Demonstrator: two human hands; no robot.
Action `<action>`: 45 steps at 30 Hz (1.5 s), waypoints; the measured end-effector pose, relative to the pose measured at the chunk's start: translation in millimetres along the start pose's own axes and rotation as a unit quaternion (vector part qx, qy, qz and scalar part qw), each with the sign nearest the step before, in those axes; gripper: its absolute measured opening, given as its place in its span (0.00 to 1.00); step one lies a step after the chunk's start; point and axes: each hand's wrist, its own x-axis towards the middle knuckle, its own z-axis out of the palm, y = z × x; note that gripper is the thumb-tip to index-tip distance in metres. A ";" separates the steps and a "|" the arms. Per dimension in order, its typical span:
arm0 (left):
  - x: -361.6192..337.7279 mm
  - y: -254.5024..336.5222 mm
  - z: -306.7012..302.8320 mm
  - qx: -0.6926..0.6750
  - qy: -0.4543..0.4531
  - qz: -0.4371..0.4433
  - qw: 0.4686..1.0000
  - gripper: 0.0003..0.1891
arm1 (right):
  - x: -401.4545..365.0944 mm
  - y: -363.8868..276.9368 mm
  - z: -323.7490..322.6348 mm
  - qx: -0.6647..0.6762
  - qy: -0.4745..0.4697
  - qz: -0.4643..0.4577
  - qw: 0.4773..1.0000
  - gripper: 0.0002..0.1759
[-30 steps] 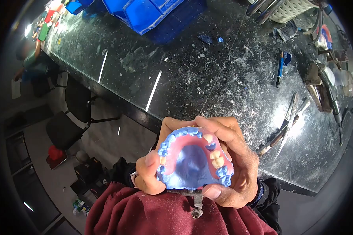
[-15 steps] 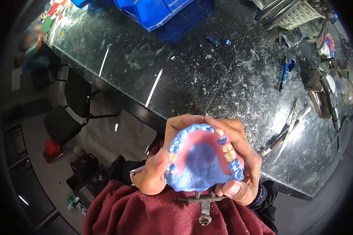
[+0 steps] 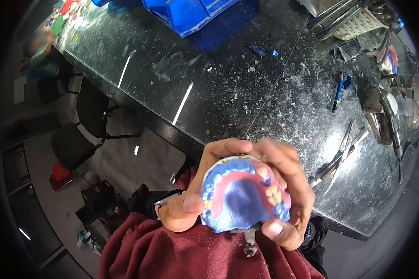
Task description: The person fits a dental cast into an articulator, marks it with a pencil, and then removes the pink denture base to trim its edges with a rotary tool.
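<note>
A blue dental model (image 3: 243, 202) with a pink horseshoe-shaped base and some cream teeth is held over the lap, its arch facing up toward the camera. My left hand (image 3: 186, 204) grips its left side, thumb on the left rim. Around the right side and lower right corner my right hand (image 3: 295, 195) is closed, its thumb near the rim. A metal articulator part (image 3: 250, 242) sticks out below the model; the rest of it is hidden. Dark red cloth (image 3: 195, 255) lies beneath.
On the dark, dusty bench (image 3: 246, 107) are blue bins (image 3: 186, 16), a blue pencil (image 3: 338, 93), metal hand tools (image 3: 342, 153), a handpiece (image 3: 392, 123) and a white basket (image 3: 358, 23). Black chairs (image 3: 74, 144) stand left; another person (image 3: 42, 56) is at the far upper left.
The model has tilted and shifted slightly down, showing more of its front edge. Less of the metal part shows below it. My right hand's fingers have moved with the model.
</note>
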 end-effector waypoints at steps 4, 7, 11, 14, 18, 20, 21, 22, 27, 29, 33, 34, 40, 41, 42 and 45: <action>11.5 -10.3 -6.5 0.057 -0.041 0.130 0.989 0.41 | -0.1 -4.2 10.2 -0.046 0.296 -0.028 0.954 0.43; 12.1 -4.7 -9.0 0.064 -0.038 0.125 0.989 0.40 | -5.8 2.1 2.5 -0.168 0.342 -0.178 0.907 0.41; 7.7 2.6 -10.6 0.089 -0.035 0.106 0.990 0.38 | -8.7 -1.3 1.8 -0.272 0.193 -0.255 0.908 0.28; 1.7 12.8 -3.8 0.145 -0.026 0.105 0.984 0.37 | -6.2 -2.1 12.4 -0.242 0.203 -0.205 0.927 0.23; -10.0 22.9 4.0 0.201 -0.004 0.115 0.973 0.35 | -9.5 -4.0 8.1 -0.216 0.149 -0.167 0.950 0.23; -16.7 27.0 7.7 0.227 0.009 0.121 0.966 0.34 | -8.8 -3.3 7.3 -0.183 0.122 -0.151 0.964 0.24; -19.8 30.1 9.9 0.242 0.017 0.124 0.962 0.34 | -7.4 -2.1 5.3 -0.189 0.103 -0.161 0.963 0.25; -23.1 31.5 12.0 0.250 0.022 0.125 0.960 0.33 | -7.4 -1.8 5.5 -0.190 0.102 -0.158 0.964 0.25; -33.8 32.1 20.8 0.288 0.049 0.133 0.947 0.31 | -6.7 0.0 4.4 -0.178 0.060 -0.130 0.974 0.28; -38.3 29.2 23.9 0.298 0.060 0.138 0.943 0.30 | -6.6 -1.0 10.6 -0.060 0.031 -0.047 0.997 0.31; -42.5 18.3 24.9 0.305 0.077 0.166 0.935 0.29 | -3.0 -3.6 1.1 0.105 -0.131 0.064 0.984 0.35; -43.0 13.4 25.1 0.305 0.083 0.176 0.932 0.28 | -4.3 -3.0 1.0 0.149 -0.155 0.093 0.972 0.34; -41.7 -5.2 21.0 0.306 0.103 0.238 0.916 0.26 | -9.3 -2.1 -2.0 0.219 -0.164 0.133 0.953 0.32; -40.8 -8.0 19.4 0.308 0.107 0.247 0.912 0.26 | -10.6 -4.3 -1.2 0.211 -0.151 0.143 0.955 0.33; -40.2 -9.6 18.4 0.310 0.111 0.256 0.909 0.25 | -10.2 -3.5 0.1 0.224 -0.154 0.125 0.954 0.31; -39.0 -12.5 17.2 0.317 0.110 0.278 0.900 0.24 | -9.2 -1.8 2.8 0.250 -0.167 0.087 0.950 0.29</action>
